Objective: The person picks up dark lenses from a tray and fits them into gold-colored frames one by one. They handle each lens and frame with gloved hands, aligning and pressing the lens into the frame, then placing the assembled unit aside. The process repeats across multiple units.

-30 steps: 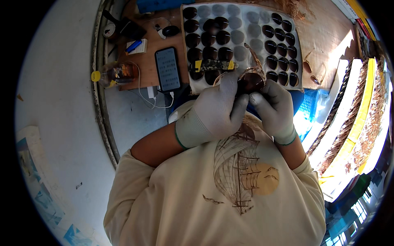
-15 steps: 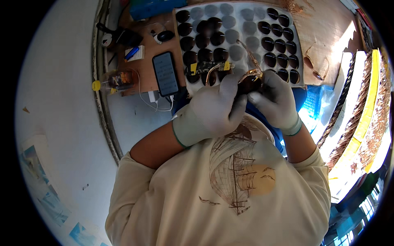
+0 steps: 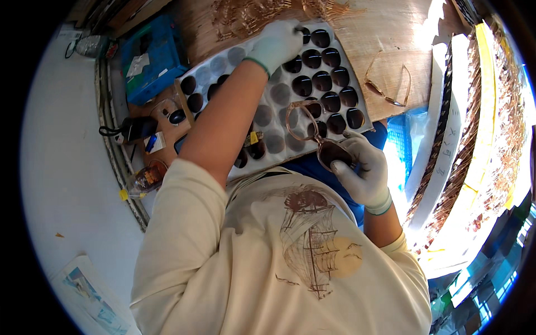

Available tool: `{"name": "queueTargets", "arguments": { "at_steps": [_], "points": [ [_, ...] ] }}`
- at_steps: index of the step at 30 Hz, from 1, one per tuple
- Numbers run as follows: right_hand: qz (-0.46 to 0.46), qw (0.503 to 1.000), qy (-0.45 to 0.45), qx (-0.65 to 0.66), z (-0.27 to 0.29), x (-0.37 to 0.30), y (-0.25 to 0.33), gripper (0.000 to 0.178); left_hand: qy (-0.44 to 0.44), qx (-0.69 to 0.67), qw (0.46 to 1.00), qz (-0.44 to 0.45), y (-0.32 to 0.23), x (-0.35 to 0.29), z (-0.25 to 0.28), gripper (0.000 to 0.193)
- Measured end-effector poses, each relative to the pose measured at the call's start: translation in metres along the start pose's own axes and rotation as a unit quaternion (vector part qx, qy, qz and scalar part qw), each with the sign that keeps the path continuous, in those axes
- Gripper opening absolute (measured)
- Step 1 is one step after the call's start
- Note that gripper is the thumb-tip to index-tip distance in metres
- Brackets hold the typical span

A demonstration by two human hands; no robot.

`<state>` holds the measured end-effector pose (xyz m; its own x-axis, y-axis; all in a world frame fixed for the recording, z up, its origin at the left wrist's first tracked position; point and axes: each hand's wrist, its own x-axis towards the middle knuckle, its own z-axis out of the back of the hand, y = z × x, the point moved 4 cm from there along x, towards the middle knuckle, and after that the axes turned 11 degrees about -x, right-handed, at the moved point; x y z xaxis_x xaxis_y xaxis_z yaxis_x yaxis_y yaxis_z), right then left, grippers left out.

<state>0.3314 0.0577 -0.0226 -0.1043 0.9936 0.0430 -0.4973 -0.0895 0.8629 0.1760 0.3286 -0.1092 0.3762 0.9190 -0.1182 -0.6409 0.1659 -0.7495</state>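
My right hand (image 3: 364, 170), in a pale glove, grips a pair of sunglasses (image 3: 319, 139) with a thin brownish frame. The rim beside my fingers holds a dark lens (image 3: 333, 154); the other rim is see-through and points toward the tray. Stretched across a white lens tray (image 3: 362, 104), my gloved left hand (image 3: 277, 43) is at its far edge. Its fingertips are drawn together at a dark sunglass lens (image 3: 306, 35), partly hidden by the fingers. Rows of dark lenses (image 3: 321, 81) fill the tray's right side, with paler round spots toward its middle.
Another pair of sunglasses (image 3: 386, 92) lies on the wooden table (image 3: 371, 33) right of the tray. Bundled brown frames (image 3: 245, 19) sit beyond the tray, more in white-sided boxes (image 3: 444, 156) at right. A blue box (image 3: 153, 58) and a plastic bottle (image 3: 146, 178) are at left.
My left hand has left the sunglasses and reached forward to the tray's far edge. My right hand still holds the sunglasses. The whole view has turned, so the tray appears slanted.
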Motion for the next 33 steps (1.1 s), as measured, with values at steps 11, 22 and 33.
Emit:
{"name": "queueTargets", "arguments": {
  "at_steps": [11, 22, 33],
  "points": [
    [-0.153, 0.966, -0.016, 0.206, 0.009, 0.002, -0.012, 0.038, -0.109, -0.008, 0.994, 0.03, 0.017, 0.01, 0.001, 0.048],
    [-0.019, 0.965, 0.096, 0.241, -0.052, 0.02, 0.019, 0.06, -0.026, -0.187, 0.976, -0.106, -0.016, -0.269, 0.072, 0.017],
    [-0.096, 0.912, 0.206, 0.341, -0.09, -0.01, 0.065, 0.035, -0.038, -0.552, 0.832, 0.027, -0.029, -0.328, 0.06, 0.025]
  ]
}}
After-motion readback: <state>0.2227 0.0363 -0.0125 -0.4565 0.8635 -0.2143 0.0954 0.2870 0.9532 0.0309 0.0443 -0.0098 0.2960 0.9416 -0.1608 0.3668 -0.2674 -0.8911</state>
